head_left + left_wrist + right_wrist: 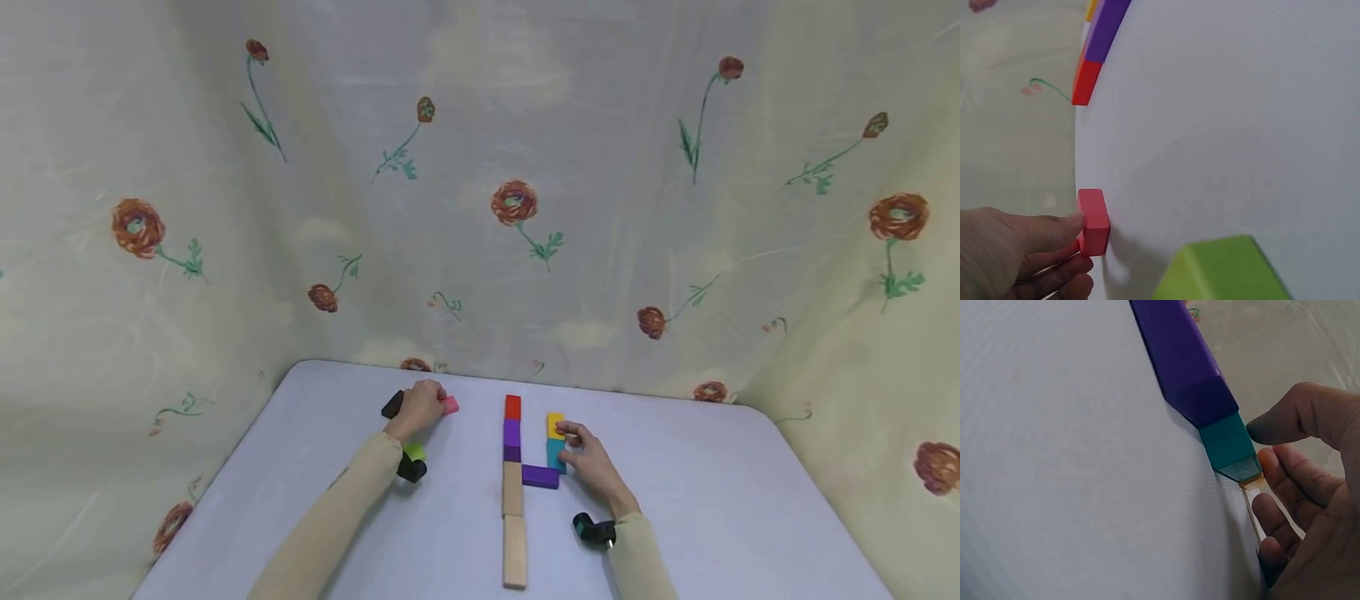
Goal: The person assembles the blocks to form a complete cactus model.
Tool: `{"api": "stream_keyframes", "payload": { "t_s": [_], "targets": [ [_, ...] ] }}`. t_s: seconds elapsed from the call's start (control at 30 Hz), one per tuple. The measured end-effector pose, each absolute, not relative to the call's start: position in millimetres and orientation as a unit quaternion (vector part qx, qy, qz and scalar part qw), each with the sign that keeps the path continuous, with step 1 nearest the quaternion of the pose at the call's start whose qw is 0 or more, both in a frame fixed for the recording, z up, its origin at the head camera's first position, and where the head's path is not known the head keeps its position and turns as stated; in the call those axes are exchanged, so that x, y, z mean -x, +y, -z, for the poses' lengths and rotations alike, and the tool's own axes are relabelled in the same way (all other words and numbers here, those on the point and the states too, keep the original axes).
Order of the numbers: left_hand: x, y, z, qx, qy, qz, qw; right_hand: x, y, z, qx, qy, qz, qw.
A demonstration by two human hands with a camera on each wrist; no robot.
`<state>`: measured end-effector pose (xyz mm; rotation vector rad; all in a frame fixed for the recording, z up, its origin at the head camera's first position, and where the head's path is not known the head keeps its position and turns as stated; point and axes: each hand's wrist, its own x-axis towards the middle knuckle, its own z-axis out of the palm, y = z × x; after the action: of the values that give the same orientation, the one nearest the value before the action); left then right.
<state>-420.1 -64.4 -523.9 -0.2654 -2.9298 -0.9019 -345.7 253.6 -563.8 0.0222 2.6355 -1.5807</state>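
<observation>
A pink block (1094,222) is pinched between the thumb and fingers of my left hand (418,408), at the table's far left. Beside that hand lie a black block (392,405) and a lime green block (1225,269). My right hand (591,460) is at a yellow block (555,425) and a teal block (1230,445) set end to end. Its thumb is against or close beside the teal one, and a fingertip touches the yellow one. A dark purple block (540,477) lies crosswise below the teal block.
A straight column runs down the table's middle: a red block (513,407), a purple block (512,439) and two plain wooden blocks (514,550). Floral cloth (465,250) hangs behind the white table (720,508).
</observation>
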Motion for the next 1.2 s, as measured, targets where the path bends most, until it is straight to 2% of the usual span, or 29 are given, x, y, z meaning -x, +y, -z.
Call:
{"api": "stream_keyframes", "payload": {
  "t_s": [0.07,0.3,0.83,1.2],
  "targets": [
    [419,-60,521,0.080,-0.948,0.309,0.017,346,254,564,-0.005,0.856,0.515,0.032],
    [421,-42,517,0.109,-0.953,0.278,0.051,347,253,564,-0.001,0.859,0.512,0.027],
    [452,7,519,0.074,-0.934,0.350,0.008,347,253,561,-0.009,0.860,0.510,0.023],
    [460,29,530,0.080,-0.893,0.443,0.003,343,257,565,-0.003,0.857,0.515,0.021]
  ]
}}
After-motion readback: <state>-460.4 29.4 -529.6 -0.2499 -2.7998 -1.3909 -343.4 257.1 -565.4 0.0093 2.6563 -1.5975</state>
